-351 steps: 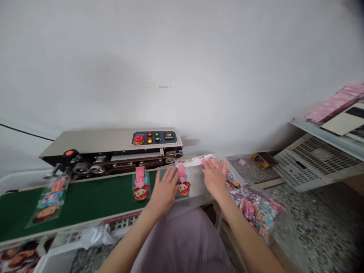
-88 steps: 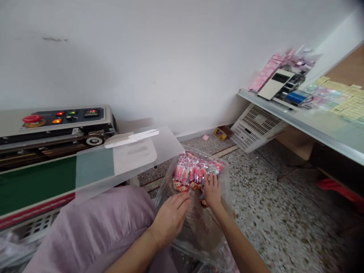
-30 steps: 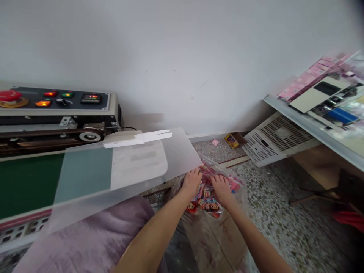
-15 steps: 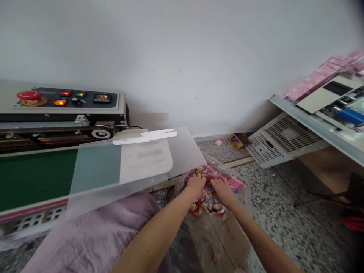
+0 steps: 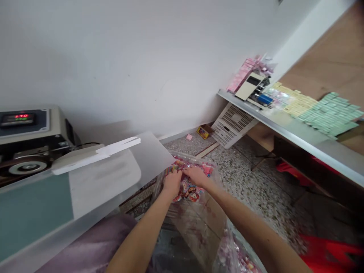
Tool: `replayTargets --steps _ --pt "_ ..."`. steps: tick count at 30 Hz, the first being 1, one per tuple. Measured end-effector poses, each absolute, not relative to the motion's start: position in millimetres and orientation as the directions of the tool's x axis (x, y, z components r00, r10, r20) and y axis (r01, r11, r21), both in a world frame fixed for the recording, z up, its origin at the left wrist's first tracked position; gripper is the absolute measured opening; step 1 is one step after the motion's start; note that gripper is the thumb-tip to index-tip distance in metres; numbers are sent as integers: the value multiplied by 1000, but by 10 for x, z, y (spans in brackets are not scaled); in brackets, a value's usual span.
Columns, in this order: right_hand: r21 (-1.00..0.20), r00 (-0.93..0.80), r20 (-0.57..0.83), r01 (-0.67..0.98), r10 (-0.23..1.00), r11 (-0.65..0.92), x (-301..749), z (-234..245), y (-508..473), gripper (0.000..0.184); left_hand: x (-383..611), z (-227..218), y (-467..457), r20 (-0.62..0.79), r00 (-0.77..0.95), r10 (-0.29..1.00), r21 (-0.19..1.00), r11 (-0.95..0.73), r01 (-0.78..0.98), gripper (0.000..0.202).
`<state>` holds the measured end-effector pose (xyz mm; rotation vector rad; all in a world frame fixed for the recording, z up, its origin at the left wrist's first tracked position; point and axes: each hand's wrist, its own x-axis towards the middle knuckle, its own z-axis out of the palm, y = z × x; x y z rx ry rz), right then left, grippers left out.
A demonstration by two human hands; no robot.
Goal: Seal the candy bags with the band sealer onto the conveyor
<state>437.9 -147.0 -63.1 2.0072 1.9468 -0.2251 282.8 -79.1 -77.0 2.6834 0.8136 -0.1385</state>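
Observation:
My left hand (image 5: 173,182) and my right hand (image 5: 196,176) reach close together among small, shiny, colourful printed packets (image 5: 190,192), some with cartoon faces. Both hands touch the packets. Their fingers bend down into the pile, and the fingertips are blurred and hidden, so any grip cannot be made out. The packets lie at the far end of a clear plastic bag (image 5: 217,178), over brown cardboard (image 5: 199,223). Closer to me, under my right forearm, more pink packets (image 5: 246,261) show through clear plastic.
Left of my hands, a translucent sheet (image 5: 152,155) extends from a machine with a lit display (image 5: 21,118). A white slotted crate (image 5: 227,131) leans under the right-hand table (image 5: 284,131), which bears a small device (image 5: 250,86) and green stacks (image 5: 330,113). A red object (image 5: 330,252) is at lower right.
The view has swung right, bringing more of the right-hand table into sight. My hands stay in the packets and have come closer together.

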Motion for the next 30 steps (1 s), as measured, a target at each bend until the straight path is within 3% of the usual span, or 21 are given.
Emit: replayTargets --steps 10,23,30 --pt "156 18 -292 987 956 29 4259 -508 -1556 31 2771 -699 -774 -167 880 445 267 -839 475 43" --pt "315 -3 -249 945 968 84 4032 934 -1691 29 2521 288 -745 56 955 291 172 -945 278 44" --pt "326 -131 -189 926 973 188 3443 1746 -1487 20 1838 1213 -653 119 933 341 131 -936 325 37"
